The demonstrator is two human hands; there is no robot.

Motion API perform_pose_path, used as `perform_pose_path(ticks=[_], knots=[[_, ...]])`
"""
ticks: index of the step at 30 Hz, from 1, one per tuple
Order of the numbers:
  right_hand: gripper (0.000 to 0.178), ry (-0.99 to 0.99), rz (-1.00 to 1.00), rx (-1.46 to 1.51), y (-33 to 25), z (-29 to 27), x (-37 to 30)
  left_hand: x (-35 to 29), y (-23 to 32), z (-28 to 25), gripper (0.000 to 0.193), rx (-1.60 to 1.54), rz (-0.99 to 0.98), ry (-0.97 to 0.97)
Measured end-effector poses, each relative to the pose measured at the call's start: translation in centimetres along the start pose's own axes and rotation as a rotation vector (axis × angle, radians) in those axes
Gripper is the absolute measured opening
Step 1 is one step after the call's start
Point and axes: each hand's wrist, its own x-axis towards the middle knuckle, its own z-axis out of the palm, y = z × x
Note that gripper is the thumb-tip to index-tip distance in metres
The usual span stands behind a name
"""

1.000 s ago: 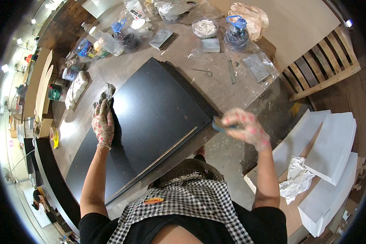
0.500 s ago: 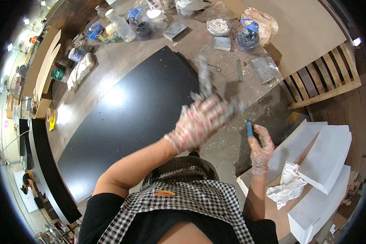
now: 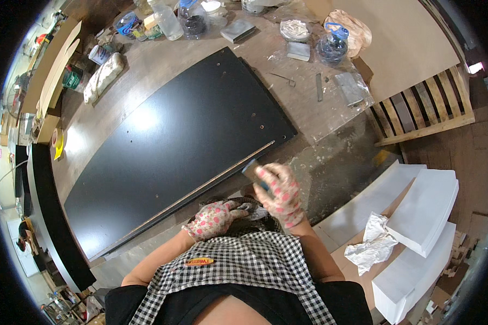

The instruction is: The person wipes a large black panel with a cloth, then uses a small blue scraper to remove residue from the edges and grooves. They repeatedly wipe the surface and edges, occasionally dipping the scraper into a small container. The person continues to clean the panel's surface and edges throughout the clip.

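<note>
My left hand [image 3: 214, 219], in a pink-dotted glove, is closed on a crumpled grey rag [image 3: 250, 209] close to my checked apron. To its right, my gloved right hand [image 3: 283, 197] grips a small flat scraper-like piece [image 3: 250, 169] with a blue edge. Its exact kind is partly hidden by my fingers. The piece is held by the near right edge of a large black curved panel [image 3: 173, 124], which lies on the workbench. Along the panel's near edge runs a pale bare strip, and several small holes show near its right end.
Bottles, tubs and a blue-capped jug [image 3: 332, 46] stand along the bench's far side. A thin metal strip [image 3: 319, 86] and grey plates lie at the far right. White curved pieces [image 3: 423, 211] with crumpled paper [image 3: 371, 244] are stacked at right. Yellow tape [image 3: 58, 143] sits left.
My left hand has drawn back from above the panel's right end to my waist. My right hand has moved left toward the panel's near edge, carrying the blue-edged piece.
</note>
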Motion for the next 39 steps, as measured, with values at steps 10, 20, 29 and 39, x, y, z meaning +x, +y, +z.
perform_pose_path(ticks=[10,20,29,39], knots=[[0.058,-0.011,0.066,-0.039,-3.4,3.2,-1.0,-3.6,0.4,0.9,0.046,-0.060,-0.119,0.098],[0.061,0.056,0.029,-0.120,-9.1,8.7,-3.7,-14.9,-5.7,6.8,0.050,-0.074,-0.097,0.223],[0.061,-0.218,-0.288,0.091,-32.1,25.5,-9.5,-35.0,-14.7,16.3,0.058,-0.168,-0.229,0.358],[0.052,-0.519,-0.698,0.170,-50.6,38.8,-10.2,-44.4,-16.6,25.3,0.026,-0.232,-0.464,0.725]])
